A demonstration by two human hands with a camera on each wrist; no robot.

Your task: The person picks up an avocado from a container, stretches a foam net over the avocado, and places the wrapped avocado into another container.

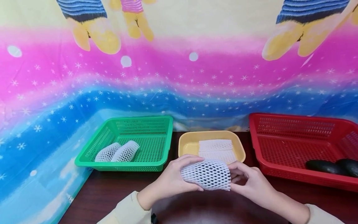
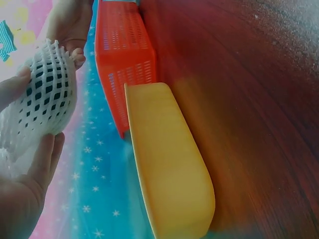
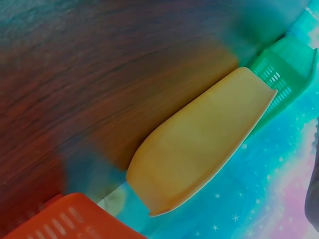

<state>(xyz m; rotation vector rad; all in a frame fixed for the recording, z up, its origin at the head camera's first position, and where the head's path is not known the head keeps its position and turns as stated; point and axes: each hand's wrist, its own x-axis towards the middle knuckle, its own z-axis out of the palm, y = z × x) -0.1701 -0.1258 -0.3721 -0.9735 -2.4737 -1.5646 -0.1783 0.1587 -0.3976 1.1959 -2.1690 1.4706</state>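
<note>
Head view: foam net point(image 1: 207, 176) btwn L grip point(image 1: 172, 177), holding one end, & R grip point(image 1: 255, 186), pinching other.

Dark reddish-brown wood-grained table point(image 1: 98, 189), backed by pink, blue and cream cloth point(image 1: 167, 65), white snowflakes point(image 1: 244, 77) printed across it, pale light point(image 1: 195, 214) reflected in the table.

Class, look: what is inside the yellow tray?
Flat white netting lies in the yellow tray. The left hand and held net cover part of the tray's near side, so anything there, or under the netting, cannot be seen.
</note>
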